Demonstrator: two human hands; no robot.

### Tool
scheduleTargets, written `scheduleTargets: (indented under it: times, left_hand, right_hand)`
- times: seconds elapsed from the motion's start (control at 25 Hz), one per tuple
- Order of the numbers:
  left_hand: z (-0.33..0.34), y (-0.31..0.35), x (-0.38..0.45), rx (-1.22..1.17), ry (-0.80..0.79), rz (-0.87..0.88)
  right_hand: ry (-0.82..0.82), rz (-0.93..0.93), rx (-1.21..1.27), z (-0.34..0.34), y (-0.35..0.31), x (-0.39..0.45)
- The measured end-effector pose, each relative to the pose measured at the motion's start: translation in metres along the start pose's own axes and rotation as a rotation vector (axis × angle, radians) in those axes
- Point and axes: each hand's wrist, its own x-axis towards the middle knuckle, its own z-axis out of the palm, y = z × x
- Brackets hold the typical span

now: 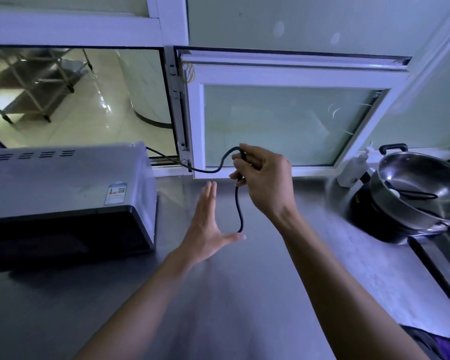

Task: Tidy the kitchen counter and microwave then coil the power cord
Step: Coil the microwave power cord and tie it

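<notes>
A black power cord (239, 209) runs from behind the microwave (63, 193) on the left of the steel counter (244, 294). My right hand (264, 175) grips the cord in curled fingers above the counter, in front of the window. Below that grip the cord hangs in a loose curve, and its lower end reaches the thumb of my left hand (208, 227). My left hand is spread flat with straight fingers, just left of the hanging cord. Whether the thumb touches the cord is hard to tell. The plug is not visible.
A steel pot (421, 193) sits on a black cooker base at the right, with a white pump bottle (353, 167) behind it. A white-framed window (283, 120) stands behind the counter. A dark purple cloth (431, 344) lies at the bottom right.
</notes>
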Motion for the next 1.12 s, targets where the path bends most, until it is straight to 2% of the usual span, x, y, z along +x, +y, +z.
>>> scheduleTargets:
  times: [0.16, 0.48, 0.6, 0.88, 1.04, 1.12]
  left_hand:
    - [-0.003, 0.014, 0.026, 0.057, 0.089, 0.045]
    - [-0.034, -0.01, 0.065, 0.02, 0.244, -0.039]
    - [-0.05, -0.023, 0.076, 0.046, 0.221, -0.061]
    - [-0.073, -0.024, 0.103, 0.263, 0.236, 0.104]
    - [-0.087, -0.023, 0.116, 0.302, 0.124, 0.049]
    - [-0.09, -0.023, 0.119, 0.331, 0.08, 0.021]
  right_hand:
    - [-0.02, -0.083, 0.024, 0.001, -0.006, 0.001]
    - [0.016, -0.03, 0.234, -0.01, -0.003, -0.021]
    - [0.054, -0.046, 0.277, -0.012, -0.002, -0.03]
    - [0.122, -0.048, 0.191, -0.017, 0.015, -0.035]
    - [0.184, -0.005, 0.17, -0.029, 0.04, -0.028]
    - [0.215, 0.021, 0.078, -0.035, 0.054, -0.023]
